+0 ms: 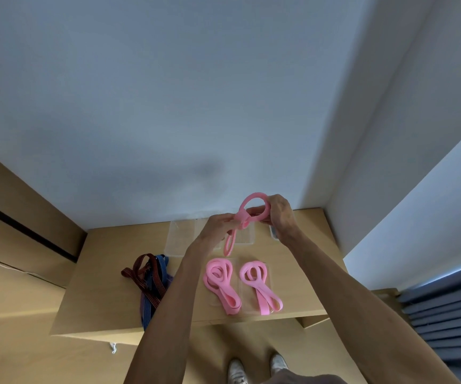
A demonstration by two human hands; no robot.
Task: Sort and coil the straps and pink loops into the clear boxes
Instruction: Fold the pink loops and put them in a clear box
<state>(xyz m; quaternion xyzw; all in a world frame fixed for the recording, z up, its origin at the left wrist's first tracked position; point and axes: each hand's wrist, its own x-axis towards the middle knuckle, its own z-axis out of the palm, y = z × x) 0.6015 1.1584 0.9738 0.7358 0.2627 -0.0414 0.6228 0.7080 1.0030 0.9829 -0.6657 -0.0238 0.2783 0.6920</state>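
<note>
Both hands hold one pink loop (247,214) in the air above the table (107,309). Left hand (219,227): fingers curled, pinching the loop at its crossing point. Right hand (280,213): fingers curled round the upper ring of the loop. Lower end of the loop hangs down between the hands.

Two clear boxes at the near edge of the table: left box holds a coiled pink band (219,284); right box holds a second coiled pink band (259,286).
Empty clear boxes (178,241): at the far side of the table, partly hidden by the hands.
Striped straps (149,281), brown and blue: tangled heap on the table's left part, one end hanging over the near edge.
White shoes (257,368): on the floor below.
</note>
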